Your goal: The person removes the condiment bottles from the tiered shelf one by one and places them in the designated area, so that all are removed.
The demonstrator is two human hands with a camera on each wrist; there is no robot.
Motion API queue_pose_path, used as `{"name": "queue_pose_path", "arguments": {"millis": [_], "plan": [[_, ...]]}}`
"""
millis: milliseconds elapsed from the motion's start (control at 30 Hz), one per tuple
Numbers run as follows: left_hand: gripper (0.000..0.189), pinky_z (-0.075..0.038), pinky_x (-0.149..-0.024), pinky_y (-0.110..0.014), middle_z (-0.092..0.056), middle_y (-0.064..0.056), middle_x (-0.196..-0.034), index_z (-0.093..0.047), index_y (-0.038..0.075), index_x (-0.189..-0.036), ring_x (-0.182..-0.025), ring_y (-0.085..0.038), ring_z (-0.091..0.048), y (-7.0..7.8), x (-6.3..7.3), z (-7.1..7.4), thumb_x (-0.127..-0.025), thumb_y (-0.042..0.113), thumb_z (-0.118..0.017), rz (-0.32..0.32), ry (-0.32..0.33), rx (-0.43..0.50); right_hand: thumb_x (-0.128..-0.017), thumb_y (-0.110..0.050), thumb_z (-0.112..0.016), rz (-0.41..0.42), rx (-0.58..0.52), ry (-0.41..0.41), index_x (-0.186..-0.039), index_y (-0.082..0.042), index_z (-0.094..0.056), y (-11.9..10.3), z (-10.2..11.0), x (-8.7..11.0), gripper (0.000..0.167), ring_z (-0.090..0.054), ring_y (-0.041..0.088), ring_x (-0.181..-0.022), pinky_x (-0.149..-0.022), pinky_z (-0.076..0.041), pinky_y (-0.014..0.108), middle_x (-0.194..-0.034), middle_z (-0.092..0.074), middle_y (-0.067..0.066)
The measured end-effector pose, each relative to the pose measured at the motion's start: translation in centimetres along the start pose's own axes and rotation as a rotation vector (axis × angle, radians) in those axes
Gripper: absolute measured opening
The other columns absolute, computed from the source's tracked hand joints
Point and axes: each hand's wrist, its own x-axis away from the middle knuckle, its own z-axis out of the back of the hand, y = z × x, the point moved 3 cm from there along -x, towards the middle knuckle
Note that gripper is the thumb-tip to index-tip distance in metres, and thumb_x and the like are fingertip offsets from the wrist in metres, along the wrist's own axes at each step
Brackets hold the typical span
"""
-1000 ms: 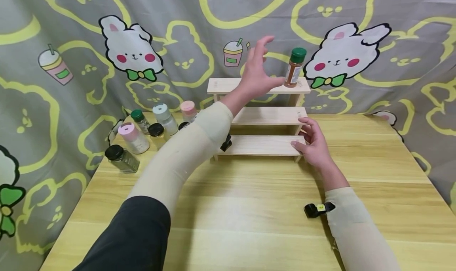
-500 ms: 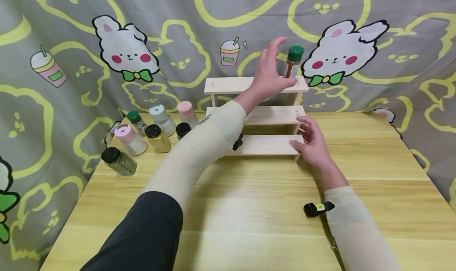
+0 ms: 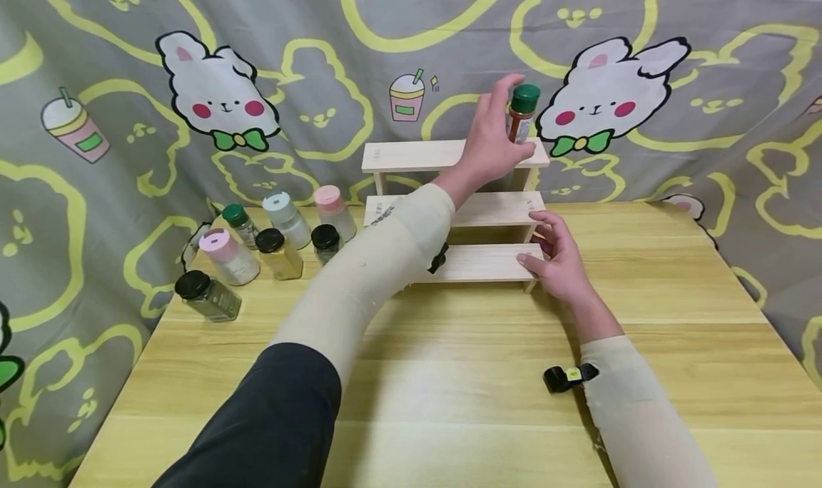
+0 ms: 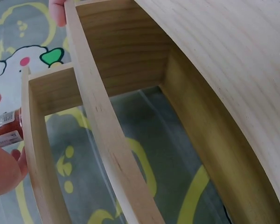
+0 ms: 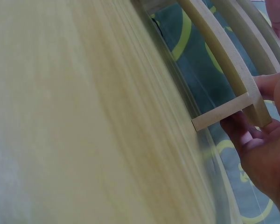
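On the right end of the top step of a three-step wooden shelf (image 3: 411, 156) stands a spice jar (image 3: 519, 128) with a green cap and red-brown contents. My left hand (image 3: 493, 142) reaches over the shelf and curls round this jar, thumb in front near its base and fingers behind. In the left wrist view the jar (image 4: 7, 126) shows between finger and thumb. My right hand (image 3: 560, 256) grips the right end of the shelf, thumb on top of the lowest step. The right wrist view shows the fingers (image 5: 245, 130) around the end of the board.
At the left of the wooden table (image 3: 449, 395) stand several other jars, among them a black-lidded one (image 3: 215, 299), a lilac-lidded one (image 3: 232, 260) and a pink-lidded one (image 3: 337, 217). A patterned curtain (image 3: 321, 17) hangs behind the shelf.
My left hand has moved right, from beside the green-capped jar to around it. The jar keeps its place on the top step. My right hand stays on the shelf's right end.
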Motion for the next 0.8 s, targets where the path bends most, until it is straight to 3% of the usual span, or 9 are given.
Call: {"name": "queue_pose_path", "arguments": {"millis": [367, 667, 800], "plan": [[0.082, -0.043, -0.094, -0.024, -0.045, -0.001, -0.135, -0.027, 0.029, -0.149, -0.12, -0.013, -0.045, -0.31, -0.1, -0.05, -0.087, 0.003, -0.074, -0.018, 0.01, 0.028, -0.082, 0.024, -0.064, -0.009, -0.007, -0.005, -0.146, -0.007, -0.04, -0.39, -0.33, -0.09, 0.075, -0.049, 0.042, -0.119, -0.097, -0.043, 0.031, -0.14, -0.046, 0.017], [0.077, -0.042, -0.095, -0.022, -0.048, -0.002, -0.135, -0.031, 0.026, -0.147, -0.119, -0.013, -0.046, -0.35, -0.1, 0.0, -0.087, 0.002, -0.073, -0.045, 0.038, 0.036, -0.081, 0.024, -0.065, -0.007, 0.0, 0.001, -0.146, -0.007, -0.039, -0.04, -0.21, 0.0, 0.077, -0.05, 0.033, -0.118, -0.097, -0.043, 0.03, -0.139, -0.046, 0.014], [0.077, -0.041, -0.095, -0.02, -0.048, -0.002, -0.135, -0.031, 0.025, -0.147, -0.119, -0.012, -0.046, -0.08, -0.14, 0.34, -0.087, 0.001, -0.073, -0.063, 0.051, 0.042, -0.081, 0.024, -0.064, -0.008, 0.0, 0.004, -0.145, -0.008, -0.04, -0.1, -0.08, -0.02, 0.076, -0.049, 0.036, -0.12, -0.098, -0.043, 0.03, -0.139, -0.046, 0.014]]}}
